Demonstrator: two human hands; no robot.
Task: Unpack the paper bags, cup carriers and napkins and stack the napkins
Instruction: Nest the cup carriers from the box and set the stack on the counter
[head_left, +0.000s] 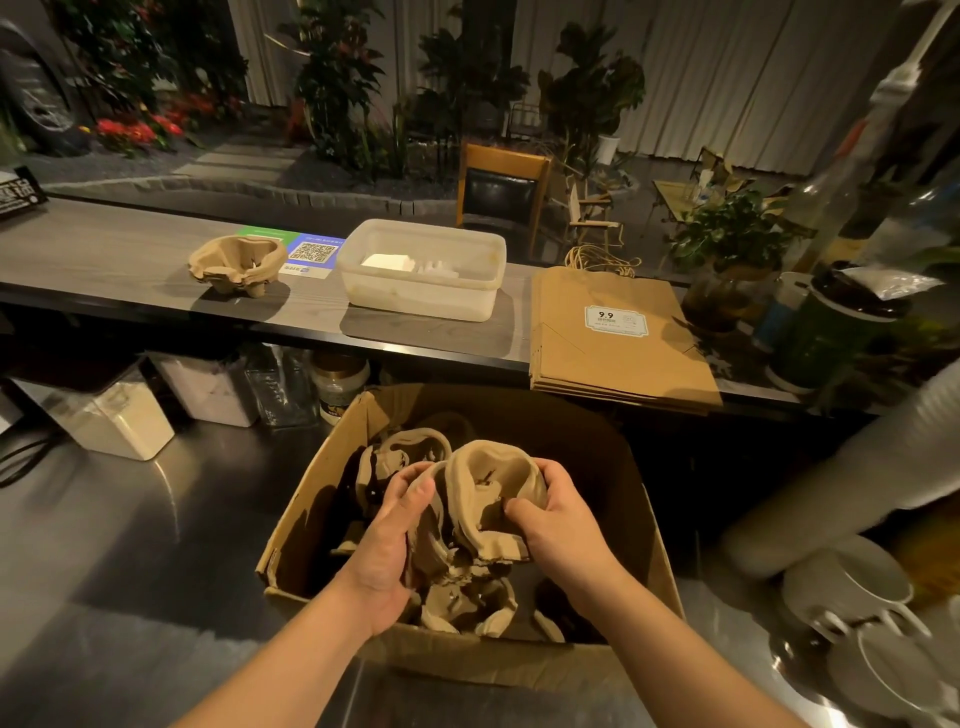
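Note:
An open cardboard box (311, 493) stands on the steel counter and holds several pulp cup carriers. Both my hands are inside it, gripping a clump of cup carriers (488, 483). My left hand (395, 535) clasps the clump's left side and my right hand (556, 525) holds its right rim. One cup carrier (236, 265) sits alone on the upper wooden shelf. A flat stack of brown paper bags (613, 338) lies on the shelf at right. White napkins (389, 261) lie inside a translucent plastic tub (421, 296) on the shelf's middle.
A QR-code sign (311, 254) lies between the lone carrier and the tub. Jars and containers (208, 395) stand under the shelf. White cups and saucers (857, 597) sit at the right, with potted plants (727, 234) and a green-banded cup (831, 338) behind.

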